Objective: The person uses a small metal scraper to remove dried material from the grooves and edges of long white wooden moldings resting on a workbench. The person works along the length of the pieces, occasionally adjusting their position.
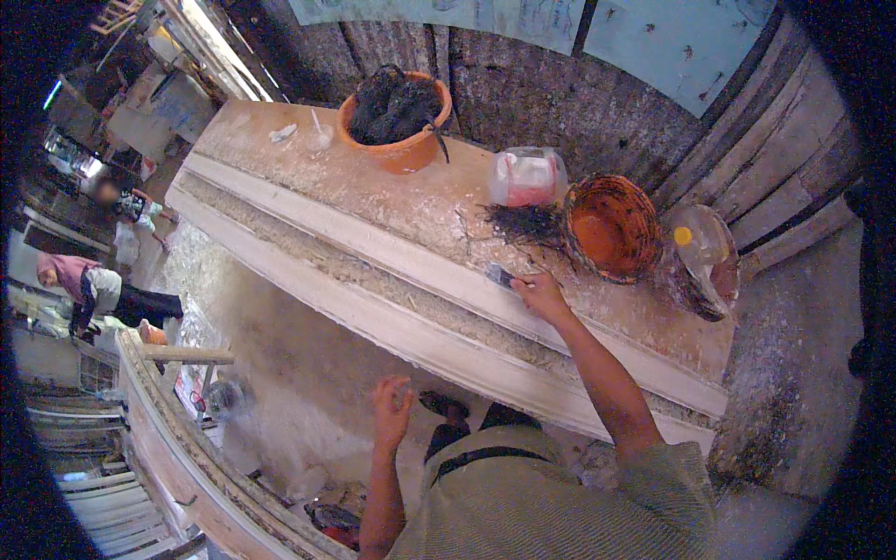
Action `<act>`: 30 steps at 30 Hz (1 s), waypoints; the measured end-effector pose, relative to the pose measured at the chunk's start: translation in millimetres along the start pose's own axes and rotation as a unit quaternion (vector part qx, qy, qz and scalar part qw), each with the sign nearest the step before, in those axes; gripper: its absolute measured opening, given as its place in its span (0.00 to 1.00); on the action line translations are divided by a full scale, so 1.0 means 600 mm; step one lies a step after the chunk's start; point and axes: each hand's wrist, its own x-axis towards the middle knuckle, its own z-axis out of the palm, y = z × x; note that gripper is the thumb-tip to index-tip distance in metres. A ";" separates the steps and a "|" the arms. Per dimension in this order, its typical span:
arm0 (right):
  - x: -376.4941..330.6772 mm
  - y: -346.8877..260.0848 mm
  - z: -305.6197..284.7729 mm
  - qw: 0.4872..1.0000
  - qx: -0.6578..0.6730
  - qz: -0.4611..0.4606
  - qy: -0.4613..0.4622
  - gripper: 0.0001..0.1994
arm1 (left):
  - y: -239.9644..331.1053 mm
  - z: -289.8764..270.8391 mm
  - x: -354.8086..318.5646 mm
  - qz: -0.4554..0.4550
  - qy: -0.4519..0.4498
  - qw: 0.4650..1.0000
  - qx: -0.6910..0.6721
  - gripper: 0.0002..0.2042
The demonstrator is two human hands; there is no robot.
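Note:
My right hand (541, 294) is closed around a small flat scraper-like tool (499, 274), pale at its tip and dark toward the grip. The tool is at the upper strip of a long white plaster-like moulding (373, 241), which runs along the table's near edge. Rough, fibrous material fills the channel between the moulding's two pale strips. My left hand (391, 411) hangs in front of the table, fingers loosely bent and apart, holding nothing.
On the table (257, 126) stand an orange tub (401, 157) of dark fibre, a cut clear plastic container (527, 177), an orange-brown basket-like bowl (607, 231) and a clear bottle (702, 245). Left, a curved wooden frame (154, 420) crosses the floor; two people (112, 289) are farther off.

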 end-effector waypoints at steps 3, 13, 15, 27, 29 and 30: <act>0.012 -0.016 -0.003 0.998 -0.050 -0.023 0.006 0.17 | -0.015 -0.004 -0.002 0.029 0.002 1.000 0.000 0.14; 0.083 -0.076 0.085 0.983 -0.142 -0.111 0.036 0.12 | 0.067 0.011 0.028 0.143 -0.087 0.981 0.096 0.32; 0.059 -0.096 0.083 0.971 -0.201 -0.112 0.058 0.11 | 0.079 0.036 0.036 0.143 -0.093 0.977 0.129 0.36; -0.156 -0.157 0.195 0.911 -0.298 -0.272 -0.084 0.12 | 0.049 0.039 0.043 0.132 -0.152 0.963 0.181 0.33; -0.154 -0.159 0.200 0.925 -0.295 -0.215 -0.107 0.13 | 0.038 0.031 0.051 0.137 -0.182 0.961 0.160 0.33; -0.152 -0.161 0.204 0.914 -0.317 -0.235 -0.094 0.12 | 0.029 0.024 0.056 0.144 -0.198 0.957 0.153 0.33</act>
